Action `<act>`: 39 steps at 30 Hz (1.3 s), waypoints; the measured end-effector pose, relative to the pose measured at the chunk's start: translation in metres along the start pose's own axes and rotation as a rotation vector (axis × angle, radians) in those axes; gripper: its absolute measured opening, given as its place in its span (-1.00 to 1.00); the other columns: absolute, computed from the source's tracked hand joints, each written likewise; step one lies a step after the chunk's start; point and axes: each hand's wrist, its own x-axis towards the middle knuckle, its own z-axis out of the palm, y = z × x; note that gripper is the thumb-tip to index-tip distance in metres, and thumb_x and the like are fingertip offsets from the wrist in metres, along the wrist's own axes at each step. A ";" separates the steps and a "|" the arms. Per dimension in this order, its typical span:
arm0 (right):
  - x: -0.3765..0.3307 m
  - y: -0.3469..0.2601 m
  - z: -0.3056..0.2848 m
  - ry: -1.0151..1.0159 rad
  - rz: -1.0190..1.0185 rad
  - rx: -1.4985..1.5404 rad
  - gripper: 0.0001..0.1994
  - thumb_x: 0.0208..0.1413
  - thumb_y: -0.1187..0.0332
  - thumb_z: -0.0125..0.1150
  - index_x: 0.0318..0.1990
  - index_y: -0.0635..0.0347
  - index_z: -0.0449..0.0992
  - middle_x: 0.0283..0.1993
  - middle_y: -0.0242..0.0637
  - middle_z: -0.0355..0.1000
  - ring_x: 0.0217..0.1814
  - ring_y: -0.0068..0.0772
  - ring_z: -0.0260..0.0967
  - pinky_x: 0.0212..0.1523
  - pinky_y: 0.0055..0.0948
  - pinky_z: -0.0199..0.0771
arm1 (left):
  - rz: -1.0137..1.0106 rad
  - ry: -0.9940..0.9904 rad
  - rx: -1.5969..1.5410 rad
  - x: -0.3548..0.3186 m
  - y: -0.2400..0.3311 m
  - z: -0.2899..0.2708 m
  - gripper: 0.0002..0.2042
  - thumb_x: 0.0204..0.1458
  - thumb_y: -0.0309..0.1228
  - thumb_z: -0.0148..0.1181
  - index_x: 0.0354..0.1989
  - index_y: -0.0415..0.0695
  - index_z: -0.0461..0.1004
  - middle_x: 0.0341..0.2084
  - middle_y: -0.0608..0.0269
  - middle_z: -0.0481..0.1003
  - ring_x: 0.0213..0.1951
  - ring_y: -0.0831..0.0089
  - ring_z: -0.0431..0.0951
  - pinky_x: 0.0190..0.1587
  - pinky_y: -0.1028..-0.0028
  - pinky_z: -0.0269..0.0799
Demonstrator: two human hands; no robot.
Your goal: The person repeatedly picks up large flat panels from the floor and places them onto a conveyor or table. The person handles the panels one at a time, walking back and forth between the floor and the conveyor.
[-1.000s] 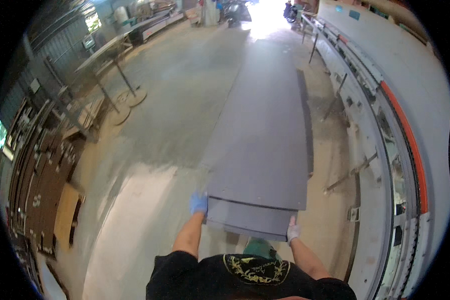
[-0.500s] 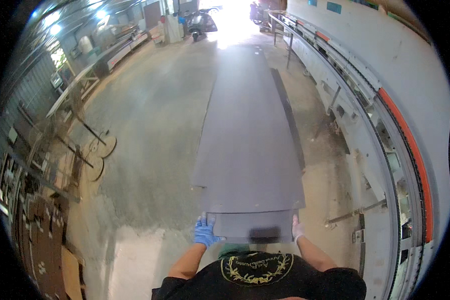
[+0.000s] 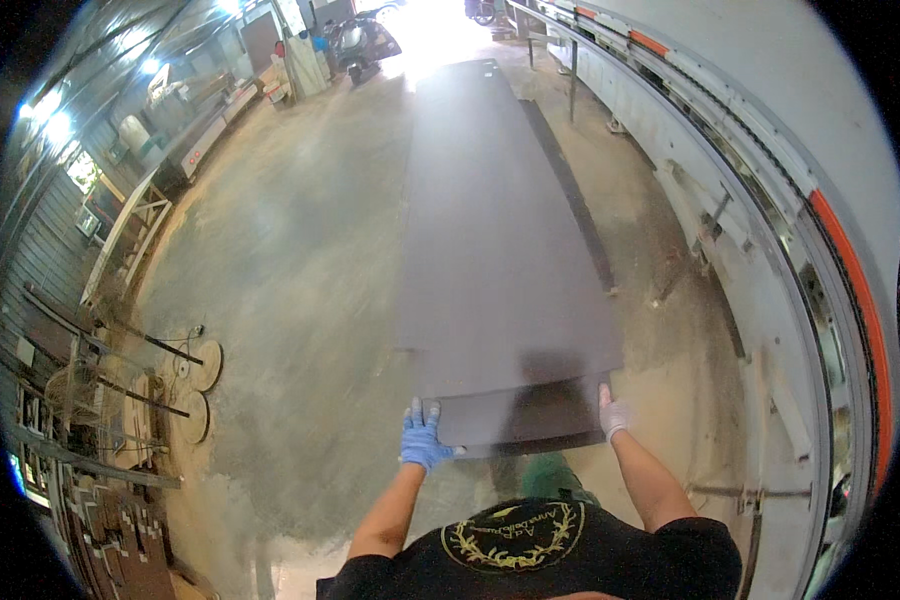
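While flanking the grey panel (image 3: 490, 418) with left hand (image 3: 423, 442) and right hand (image 3: 614, 414), probably steadies both sides evenly; cannot tell clamped grip from mere pressing.

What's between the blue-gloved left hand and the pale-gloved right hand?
In the head view, the near end of a grey panel lies between the left hand and right hand.
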 end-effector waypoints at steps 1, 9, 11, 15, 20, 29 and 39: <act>0.022 -0.026 0.001 0.007 -0.013 0.032 -0.20 -0.03 -0.34 -0.24 -0.32 0.41 0.51 -0.25 0.23 0.40 -0.09 0.16 0.36 -0.13 -0.08 0.33 | 0.006 0.023 -0.002 0.034 -0.005 -0.011 0.20 -0.64 0.35 0.25 0.29 0.02 -0.06 0.27 -0.20 -0.26 0.28 -0.18 -0.23 0.27 0.11 -0.20; 0.205 -0.232 -0.010 -0.150 -0.085 0.153 -0.20 0.03 -0.30 -0.28 -0.11 0.44 0.42 -0.11 0.26 0.34 0.06 0.16 0.25 0.01 -0.14 0.24 | 0.012 -0.082 -0.013 0.297 -0.026 -0.079 0.19 -0.62 0.34 0.26 0.30 0.07 -0.09 0.29 -0.16 -0.31 0.28 -0.18 -0.25 0.29 0.14 -0.22; 0.231 -0.288 -0.018 -0.169 -0.087 0.190 -0.21 0.04 -0.28 -0.27 -0.04 0.43 0.38 -0.04 0.25 0.31 0.11 0.16 0.20 0.06 -0.15 0.21 | 0.014 -0.110 -0.028 0.366 -0.040 -0.094 0.19 -0.60 0.32 0.27 0.31 0.08 -0.11 0.29 -0.16 -0.31 0.29 -0.17 -0.27 0.29 0.14 -0.22; 0.346 -0.362 0.015 -0.050 0.002 0.134 -0.24 0.02 -0.30 -0.28 -0.17 0.35 0.48 -0.13 0.16 0.39 0.04 0.13 0.29 0.02 -0.17 0.25 | 0.058 -0.062 -0.045 0.501 -0.050 -0.125 0.13 -0.57 0.24 0.32 0.30 0.15 -0.08 0.29 -0.10 -0.26 0.28 -0.17 -0.18 0.26 0.12 -0.10; 0.444 -0.497 0.036 -0.084 -0.050 0.284 -0.24 0.03 -0.29 -0.25 -0.15 0.39 0.46 -0.11 0.19 0.37 0.05 0.13 0.28 0.01 -0.16 0.25 | 0.048 -0.071 0.007 0.656 -0.086 -0.160 0.13 -0.55 0.24 0.32 0.31 0.19 -0.12 0.30 -0.05 -0.29 0.28 -0.15 -0.20 0.25 0.07 -0.10; 0.627 -0.701 0.081 -0.099 0.009 0.232 -0.26 0.06 -0.26 -0.30 -0.11 0.36 0.44 -0.08 0.18 0.37 0.07 0.08 0.27 0.02 -0.16 0.23 | 0.002 -0.177 0.041 0.932 -0.129 -0.233 0.13 -0.51 0.28 0.27 0.31 0.26 -0.21 0.32 0.04 -0.35 0.30 -0.10 -0.24 0.26 0.09 -0.13; 0.804 -0.953 0.092 -0.154 0.003 0.199 -0.20 0.07 -0.29 -0.39 -0.15 0.43 0.45 -0.05 0.20 0.34 0.11 0.15 0.21 0.06 -0.16 0.23 | -0.251 -0.064 -0.068 1.213 -0.164 -0.295 0.05 -0.43 0.19 0.29 0.31 0.25 -0.16 0.31 -0.02 -0.31 0.28 -0.12 -0.14 0.21 0.04 -0.02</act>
